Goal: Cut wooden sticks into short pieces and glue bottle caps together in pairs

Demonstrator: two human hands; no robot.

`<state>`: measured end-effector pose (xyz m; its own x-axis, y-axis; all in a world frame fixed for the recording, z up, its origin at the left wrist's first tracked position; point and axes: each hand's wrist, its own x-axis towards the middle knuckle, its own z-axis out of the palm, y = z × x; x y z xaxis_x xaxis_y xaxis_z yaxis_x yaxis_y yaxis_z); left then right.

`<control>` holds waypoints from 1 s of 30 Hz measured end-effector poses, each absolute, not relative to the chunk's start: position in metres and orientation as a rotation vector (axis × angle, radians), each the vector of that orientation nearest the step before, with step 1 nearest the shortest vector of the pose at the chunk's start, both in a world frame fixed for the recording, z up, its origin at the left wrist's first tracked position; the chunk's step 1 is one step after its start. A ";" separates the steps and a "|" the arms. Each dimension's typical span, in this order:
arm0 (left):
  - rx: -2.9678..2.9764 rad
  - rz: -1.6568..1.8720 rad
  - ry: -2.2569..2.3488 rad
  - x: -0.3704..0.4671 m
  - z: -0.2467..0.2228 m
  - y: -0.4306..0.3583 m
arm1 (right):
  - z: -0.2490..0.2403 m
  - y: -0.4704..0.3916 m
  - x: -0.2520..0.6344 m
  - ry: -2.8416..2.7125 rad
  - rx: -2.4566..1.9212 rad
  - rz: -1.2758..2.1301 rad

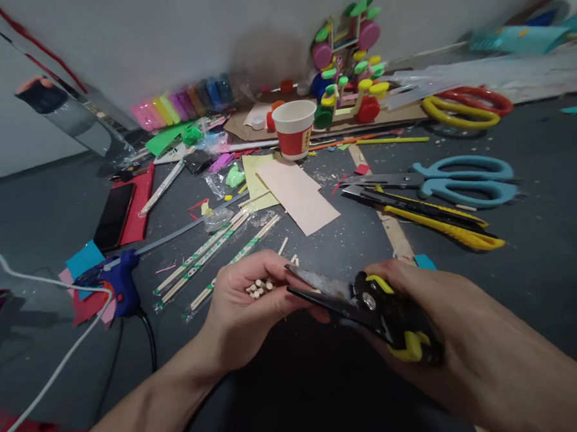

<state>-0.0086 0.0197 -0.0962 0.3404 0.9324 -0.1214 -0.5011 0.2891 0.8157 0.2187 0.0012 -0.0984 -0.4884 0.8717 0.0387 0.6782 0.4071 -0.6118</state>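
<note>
My left hand (240,315) is closed around a small bundle of thin wooden sticks (259,288), whose round cut ends show between the thumb and the curled fingers. In my right hand (449,323) are heavy-duty snips (370,302) with black and yellow handles. Their blades stand apart, with the tips right at the left thumb and fingertips. A pale piece of stick shows between the blades. Just beyond my left hand lie chopsticks in green-printed wrappers (204,259), and past those some cream paper pieces (300,199).
Blue-handled scissors (468,179) and a yellow box cutter (444,224) lie on the right. A blue glue gun (124,282) with cables rests on the left, near a phone (115,215). A paper cup (294,128) and colourful wheeled models (351,77) stand behind.
</note>
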 end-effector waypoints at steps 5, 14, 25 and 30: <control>0.764 1.080 0.722 -0.006 -0.096 0.018 | -0.101 0.003 0.221 -2.311 -1.281 0.785; 0.954 1.152 0.785 -0.005 -0.097 0.017 | -0.098 0.002 0.220 -2.242 -1.292 0.626; 0.701 0.951 0.626 -0.008 -0.106 0.017 | -0.099 0.005 0.221 -2.259 -1.273 0.608; 0.810 0.896 0.648 -0.009 -0.102 0.017 | -0.101 0.005 0.223 -2.283 -1.279 0.686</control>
